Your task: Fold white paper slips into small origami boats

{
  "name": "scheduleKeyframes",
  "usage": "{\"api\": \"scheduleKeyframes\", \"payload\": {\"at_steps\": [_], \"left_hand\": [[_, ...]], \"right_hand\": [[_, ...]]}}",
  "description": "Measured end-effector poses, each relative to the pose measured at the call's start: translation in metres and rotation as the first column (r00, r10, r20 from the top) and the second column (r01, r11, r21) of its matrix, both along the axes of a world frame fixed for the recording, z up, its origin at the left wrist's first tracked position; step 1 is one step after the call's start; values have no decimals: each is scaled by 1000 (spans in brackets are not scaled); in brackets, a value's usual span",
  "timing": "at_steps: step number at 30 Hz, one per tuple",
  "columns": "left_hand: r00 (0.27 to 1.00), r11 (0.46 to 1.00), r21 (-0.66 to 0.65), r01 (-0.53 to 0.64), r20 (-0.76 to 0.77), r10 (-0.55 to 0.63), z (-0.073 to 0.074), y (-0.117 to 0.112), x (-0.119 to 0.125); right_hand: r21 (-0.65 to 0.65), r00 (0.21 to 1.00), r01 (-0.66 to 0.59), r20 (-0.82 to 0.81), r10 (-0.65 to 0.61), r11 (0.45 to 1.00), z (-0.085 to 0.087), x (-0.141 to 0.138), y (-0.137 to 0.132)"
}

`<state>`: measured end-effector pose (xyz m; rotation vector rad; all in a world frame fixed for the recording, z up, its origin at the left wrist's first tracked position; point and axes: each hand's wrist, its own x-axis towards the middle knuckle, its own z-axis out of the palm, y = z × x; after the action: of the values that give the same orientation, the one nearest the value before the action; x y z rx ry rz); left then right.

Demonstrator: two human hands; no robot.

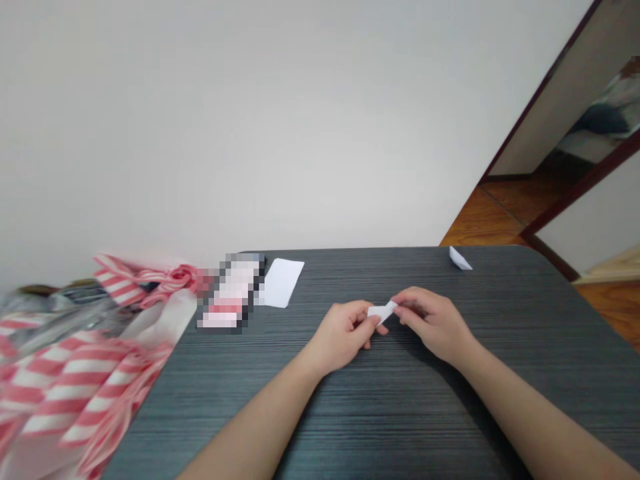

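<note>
Clock directions from the small folded paper (380,313), 12 = far edge. Paper is white, creased, bent up at its right end; held above the dark grained table (380,420), right of the table's middle.

Left hand (345,335) at 8 o'clock: pinches the paper's left part, thumb on the near face, fingers curled behind. Right hand (437,327) at 3 o'clock: thumb and index fingertip pinch the raised right end, other fingers curled in. Hands close together, not pressed to each other. Both forearms come in from the near edge, at about 7 and 5 o'clock.

Blank white sheet (283,283) lies flat at 10 o'clock. Just beyond it, same direction, dark-edged slab (233,293), pixelated, content unreadable; cannot tell if the two touch. Second folded paper (459,259) at 2 o'clock, near the far edge, well apart from the hands. Red-and-white striped cloth (90,380) at 8 o'clock, off the table's left side. Pale wall (300,120) at 12.
</note>
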<state>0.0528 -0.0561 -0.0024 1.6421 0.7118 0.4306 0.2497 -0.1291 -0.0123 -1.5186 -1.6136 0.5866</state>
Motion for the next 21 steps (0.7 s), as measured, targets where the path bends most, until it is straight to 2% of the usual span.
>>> {"api": "scheduleKeyframes", "payload": {"at_steps": [9, 15, 21], "left_hand": [[998, 998, -44, -40, 43, 42, -7, -1, 0], [996, 998, -29, -61, 56, 63, -11, 0, -1], [994, 1000, -5, -31, 102, 31, -12, 0, -1]], "right_hand": [[91, 998, -62, 31, 59, 994, 3, 1, 1], [86, 997, -78, 29, 75, 993, 5, 0, 1], [90, 995, -96, 21, 95, 991, 5, 0, 1]]}}
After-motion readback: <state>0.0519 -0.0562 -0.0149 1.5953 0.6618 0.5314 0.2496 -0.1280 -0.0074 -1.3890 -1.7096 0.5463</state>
